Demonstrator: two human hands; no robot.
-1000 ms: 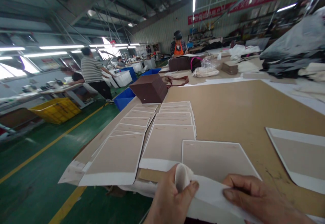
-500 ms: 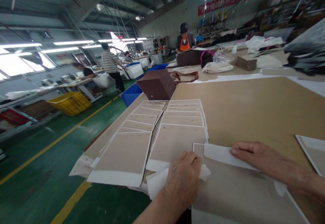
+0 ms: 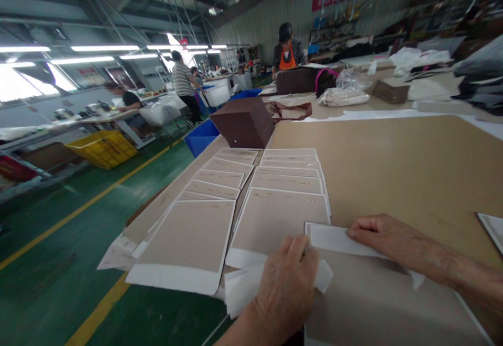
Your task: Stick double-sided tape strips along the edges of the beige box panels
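Observation:
A grey-beige panel (image 3: pixel 377 304) with a thin white border lies in front of me at the table's near edge. Along its top edge runs a white strip (image 3: pixel 334 238), its left end close to the panel's top-left corner. Thumb and fingers of my right hand (image 3: pixel 387 238) pinch this strip near its middle. My left hand (image 3: pixel 288 278) is closed over the panel's left side, gripping white paper strips (image 3: pixel 241 286) that stick out on both sides of it. Left of it, two overlapping rows of similar panels (image 3: pixel 184 241) are fanned out, the nearest with white bottom bands.
A stack of dark brown boards (image 3: pixel 245 121) stands beyond the rows. Another panel (image 3: pixel 489 225) lies at the right edge. Blue bins (image 3: pixel 200 137) and a yellow bin (image 3: pixel 102 148) stand on the green floor. A person in an orange apron (image 3: pixel 288 55) is across the table.
My right hand has shifted the white strip left, so it now covers the panel's top-left corner area. The left hand keeps its grip on the paper strips. The camera has turned slightly.

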